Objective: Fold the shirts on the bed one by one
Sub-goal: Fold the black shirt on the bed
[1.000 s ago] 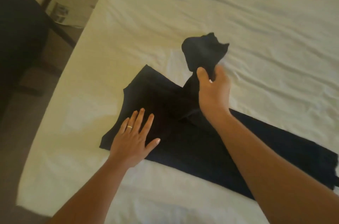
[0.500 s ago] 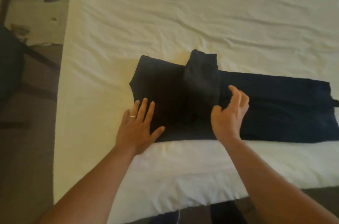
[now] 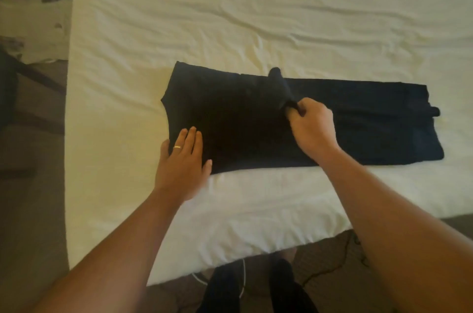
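We are midway through folding a dark shirt (image 3: 358, 120) that lies in a long strip near the front edge of the white bed (image 3: 256, 18). Our left hand (image 3: 183, 161) presses flat on its collar end; our right hand (image 3: 311, 123) pinches the sleeve (image 3: 280, 87). Next, we judge, the sleeve must be laid flat inside the strip.

A second ago our right hand (image 3: 311, 124) held the sleeve (image 3: 280, 90) up above the bed; half a second ago it had let go and hovered open over the dark shirt (image 3: 230, 128), the sleeve lying flat across it. Now we pinch the sleeve's near end again, thumb and fingers curled round it, and the sleeve slants toward the bed's far edge. Our left hand (image 3: 183, 161) has slid toward the shirt's left edge.
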Motion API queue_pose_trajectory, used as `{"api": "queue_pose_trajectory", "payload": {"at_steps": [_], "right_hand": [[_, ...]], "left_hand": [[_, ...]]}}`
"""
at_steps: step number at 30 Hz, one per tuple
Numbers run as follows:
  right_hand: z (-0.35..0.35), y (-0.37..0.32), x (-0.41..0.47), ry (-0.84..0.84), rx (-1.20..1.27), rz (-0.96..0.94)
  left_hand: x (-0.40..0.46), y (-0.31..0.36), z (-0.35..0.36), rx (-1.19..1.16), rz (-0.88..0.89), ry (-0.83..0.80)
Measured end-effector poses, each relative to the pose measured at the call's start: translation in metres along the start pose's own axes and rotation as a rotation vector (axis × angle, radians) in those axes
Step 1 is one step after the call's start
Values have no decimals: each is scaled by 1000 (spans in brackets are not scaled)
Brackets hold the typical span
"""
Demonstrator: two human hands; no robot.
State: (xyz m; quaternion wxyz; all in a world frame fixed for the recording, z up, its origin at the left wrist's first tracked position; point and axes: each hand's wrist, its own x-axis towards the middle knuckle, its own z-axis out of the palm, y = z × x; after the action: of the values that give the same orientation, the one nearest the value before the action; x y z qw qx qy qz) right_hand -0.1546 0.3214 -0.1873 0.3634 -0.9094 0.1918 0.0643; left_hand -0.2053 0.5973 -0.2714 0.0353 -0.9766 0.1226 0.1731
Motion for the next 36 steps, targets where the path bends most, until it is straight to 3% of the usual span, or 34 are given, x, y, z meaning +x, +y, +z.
{"api": "queue_pose_trajectory", "payload": {"at_steps": [2, 3, 6, 7, 8, 11, 13, 18, 23, 24, 28, 29, 33, 36], "right_hand": [[-3, 6, -48, 71, 48, 173], [-1, 13, -71, -26, -6, 237], [8, 35, -122, -713, -219, 430], [7, 40, -130, -826, -186, 490], [5, 43, -133, -809, -102, 516], [5, 54, -121, -264, 18, 373], [7, 55, -104, -109, -3, 303], [27, 49, -88, -526, 163, 472], [18, 29, -111, -680, 880, 614], [17, 30, -115, -714, 846, 625], [15, 35, -130, -913, 295, 516], [14, 36, -130, -921, 283, 500], [8, 29, -130, -867, 729, 611], [19, 35, -138, -912, 640, 570]], "left_hand": [[-3, 7, -7, -15, -31, -4], [-5, 10, -10, -25, -46, -9], [-15, 18, -20, -27, -68, -2], [-18, 20, -21, -28, -64, -25], [-20, 20, -21, -36, -56, -47], [-20, 20, -20, -67, -58, -71], [-20, 22, -19, -82, -62, -67], [-33, 39, -17, -264, -167, 93], [-53, 66, -9, -625, -312, 76], [-53, 62, -8, -609, -293, 81], [-46, 39, -14, -281, -142, 66], [-42, 33, -15, -244, -123, 77], [-28, 14, -11, -198, -130, 98], [-22, 5, -11, -188, -112, 75]]}}
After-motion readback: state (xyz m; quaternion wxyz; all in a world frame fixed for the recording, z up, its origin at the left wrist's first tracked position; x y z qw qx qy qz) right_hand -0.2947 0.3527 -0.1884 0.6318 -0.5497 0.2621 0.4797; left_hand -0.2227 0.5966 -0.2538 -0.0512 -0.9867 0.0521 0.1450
